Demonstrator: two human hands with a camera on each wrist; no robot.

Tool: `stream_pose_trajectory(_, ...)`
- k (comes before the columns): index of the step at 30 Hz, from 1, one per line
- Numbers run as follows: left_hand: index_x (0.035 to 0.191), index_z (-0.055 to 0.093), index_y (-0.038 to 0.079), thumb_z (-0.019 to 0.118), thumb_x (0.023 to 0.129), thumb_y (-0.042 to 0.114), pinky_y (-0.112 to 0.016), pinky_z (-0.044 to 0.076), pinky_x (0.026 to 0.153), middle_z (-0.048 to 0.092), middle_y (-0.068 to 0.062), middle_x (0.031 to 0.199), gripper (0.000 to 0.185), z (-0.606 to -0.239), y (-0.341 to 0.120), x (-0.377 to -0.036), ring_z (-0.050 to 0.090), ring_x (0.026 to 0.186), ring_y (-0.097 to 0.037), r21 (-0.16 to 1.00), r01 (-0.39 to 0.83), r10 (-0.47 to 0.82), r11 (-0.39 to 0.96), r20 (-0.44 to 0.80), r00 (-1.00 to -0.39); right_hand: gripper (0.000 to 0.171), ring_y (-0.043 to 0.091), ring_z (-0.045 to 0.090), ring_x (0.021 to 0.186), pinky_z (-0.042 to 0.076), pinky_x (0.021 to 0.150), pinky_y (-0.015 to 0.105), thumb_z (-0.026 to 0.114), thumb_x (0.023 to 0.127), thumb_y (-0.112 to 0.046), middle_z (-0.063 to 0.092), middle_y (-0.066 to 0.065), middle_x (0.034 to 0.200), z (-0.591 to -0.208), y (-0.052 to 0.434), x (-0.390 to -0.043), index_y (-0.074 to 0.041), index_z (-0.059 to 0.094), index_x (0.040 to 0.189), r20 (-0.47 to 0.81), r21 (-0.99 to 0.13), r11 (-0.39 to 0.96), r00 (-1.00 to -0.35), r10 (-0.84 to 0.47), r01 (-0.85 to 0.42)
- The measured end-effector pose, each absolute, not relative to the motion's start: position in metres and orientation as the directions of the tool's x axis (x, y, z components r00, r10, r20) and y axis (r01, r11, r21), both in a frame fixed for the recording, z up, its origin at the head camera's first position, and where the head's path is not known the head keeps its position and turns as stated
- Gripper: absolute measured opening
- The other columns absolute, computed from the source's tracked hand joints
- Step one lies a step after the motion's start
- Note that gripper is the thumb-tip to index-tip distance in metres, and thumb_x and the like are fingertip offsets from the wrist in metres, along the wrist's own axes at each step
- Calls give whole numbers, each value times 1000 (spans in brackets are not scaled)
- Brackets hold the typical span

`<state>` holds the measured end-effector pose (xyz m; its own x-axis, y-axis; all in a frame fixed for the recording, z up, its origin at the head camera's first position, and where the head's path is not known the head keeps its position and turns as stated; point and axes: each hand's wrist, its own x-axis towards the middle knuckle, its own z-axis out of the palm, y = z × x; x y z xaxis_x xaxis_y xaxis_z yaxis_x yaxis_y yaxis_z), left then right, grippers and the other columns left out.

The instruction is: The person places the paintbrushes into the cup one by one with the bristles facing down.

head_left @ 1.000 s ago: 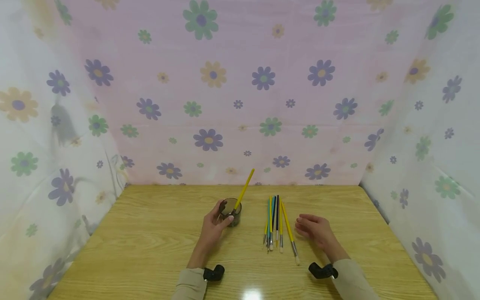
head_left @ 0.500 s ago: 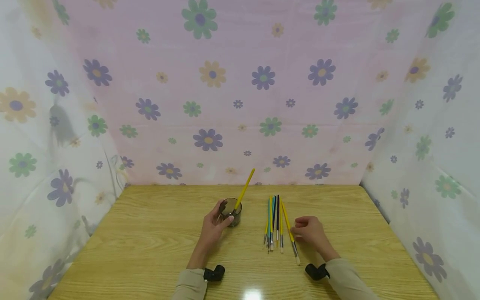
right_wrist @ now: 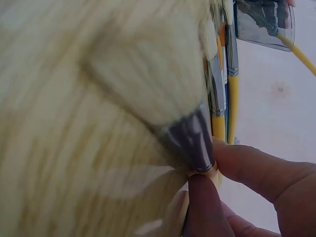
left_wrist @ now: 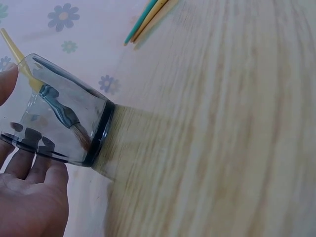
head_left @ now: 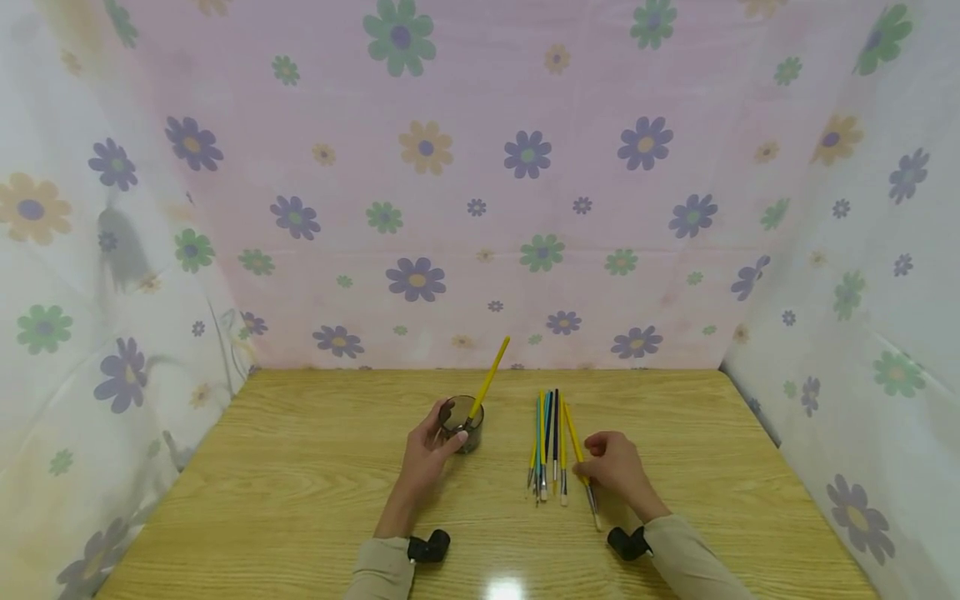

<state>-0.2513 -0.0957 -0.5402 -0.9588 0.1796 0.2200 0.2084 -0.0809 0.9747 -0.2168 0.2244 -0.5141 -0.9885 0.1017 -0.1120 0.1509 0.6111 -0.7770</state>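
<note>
Flowered sheets wall in a wood-grain counter. At its middle the left hand curls round a glass jar holding one yellow paintbrush. Right of it, the right hand pinches the rightmost yellow brush of the loose row; lifting it clear seems next.

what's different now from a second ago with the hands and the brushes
The right hand moved left from the bare table to the rightmost yellow brush and now pinches it near the ferrule. The left hand still holds the glass cup; the other brushes lie unmoved.
</note>
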Motion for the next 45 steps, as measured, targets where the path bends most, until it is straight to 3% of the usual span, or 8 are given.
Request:
stream_pose_trajectory(7,156,36,-1,66,98,2,-51,21,124,20,-24,166,66,-540,-95,-251,19,154,-37,975,208,184,-82,220,-958,44,22,62,84,58,67,34,78,77,-1,67,17,100,-511,228,-220,11,66,118,-111,-765,629,-990,84,139)
stream_pose_trajectory(23,157,33,-1,66,98,4,-48,21,124,20,-23,166,68,-541,-97,-251,18,155,-37,976,209,190,-70,218,-957,43,22,64,85,61,67,30,68,86,-2,63,23,106,-510,233,-225,17,57,124,-242,-840,475,-964,108,264)
stream_pose_trajectory(32,157,35,1,64,99,3,-47,20,125,18,-23,167,65,-541,-96,-251,19,154,-36,977,193,191,-86,207,-960,44,19,66,82,63,69,34,67,86,2,65,21,104,-514,242,-226,18,58,126,-252,-881,388,-963,98,270)
stream_pose_trajectory(45,159,32,3,66,98,4,-48,20,125,21,-23,166,70,-541,-96,-253,22,154,-35,980,178,181,-88,192,-965,54,17,67,92,64,77,35,63,95,-2,58,25,125,-510,247,-231,13,45,144,-196,-968,162,-980,-18,190)
